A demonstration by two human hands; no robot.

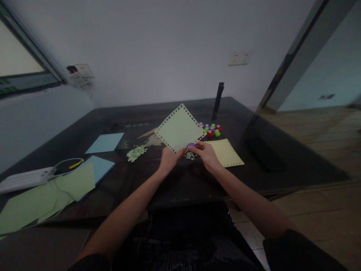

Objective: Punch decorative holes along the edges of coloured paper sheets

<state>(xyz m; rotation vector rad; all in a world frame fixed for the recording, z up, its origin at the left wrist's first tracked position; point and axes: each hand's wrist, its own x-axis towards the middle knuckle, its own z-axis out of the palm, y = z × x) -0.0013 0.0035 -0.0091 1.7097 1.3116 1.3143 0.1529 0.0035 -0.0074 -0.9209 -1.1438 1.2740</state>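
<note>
A square sheet of pale green paper [180, 130] is held up cornerwise over the table, with a row of small punched holes along its edges. My left hand [168, 160] grips it by the lower corner. At its lower right edge, my right hand [207, 153] is closed on a small purple paper punch [191, 145]. Beneath the hands lie tiny paper cutouts [191, 156], and a larger heap of paper cutouts [136, 153] is to the left. A yellowish punched sheet [228, 153] lies flat beside my right hand.
Several red, green and purple punches [210, 130] stand behind the sheet. A black upright post [218, 101] rises near the wall. Blue paper [105, 143], green sheets [50, 195] and a white power strip [26, 180] with its cord are at left. A dark flat object [265, 154] lies right.
</note>
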